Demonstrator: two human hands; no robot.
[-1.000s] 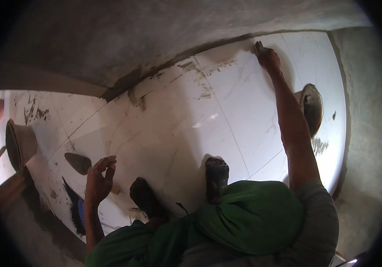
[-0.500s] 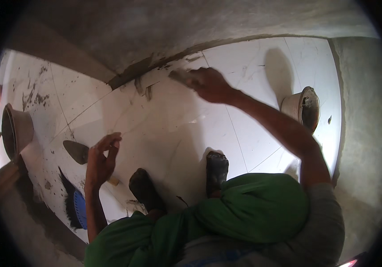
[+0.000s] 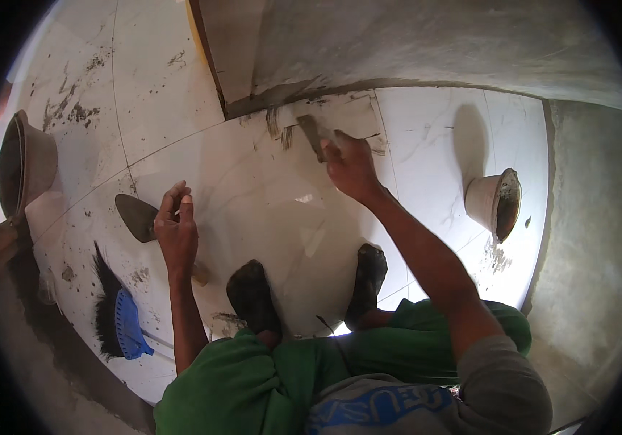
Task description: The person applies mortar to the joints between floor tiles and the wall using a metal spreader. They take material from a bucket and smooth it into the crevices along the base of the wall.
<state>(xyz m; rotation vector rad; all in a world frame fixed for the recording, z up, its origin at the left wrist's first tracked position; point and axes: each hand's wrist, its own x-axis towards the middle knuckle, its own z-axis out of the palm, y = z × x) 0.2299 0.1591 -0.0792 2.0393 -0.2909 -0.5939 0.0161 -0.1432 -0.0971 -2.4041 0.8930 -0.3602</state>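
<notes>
Head view, the only one: the person squats on a white tiled floor (image 3: 253, 181), feet flat, both arms stretched forward.

Right hand (image 3: 348, 165) is closed around a small flat scraper (image 3: 312, 135); fingers wrap the handle and the blade points away from the body. The blade lies at the far edge of the tile, on the grey mortar smears (image 3: 282, 130) just beside the dark joint where the floor meets the cement step (image 3: 369, 51).

Left hand (image 3: 176, 229) holds nothing. Its fingers are half curled, narrow, raised a little above the floor, near a pointed trowel (image 3: 135, 216) which lies flat on the tile. I cannot tell if a fingertip touches it.

To do this scraping well, in my judgement: keep the blade at a low angle, so it lifts the mortar w/o scratching the glaze. Use short strokes along the joint, not across it, and even pressure from the wrist. The left hand could rest on the tile for balance, as the reach is long.

Other things: a bucket (image 3: 495, 203) tipped on its side at the right, well apart; a dark basin (image 3: 24, 170) at the left rim; a blue-handled brush w/ black bristles (image 3: 119, 312) near the left foot.
</notes>
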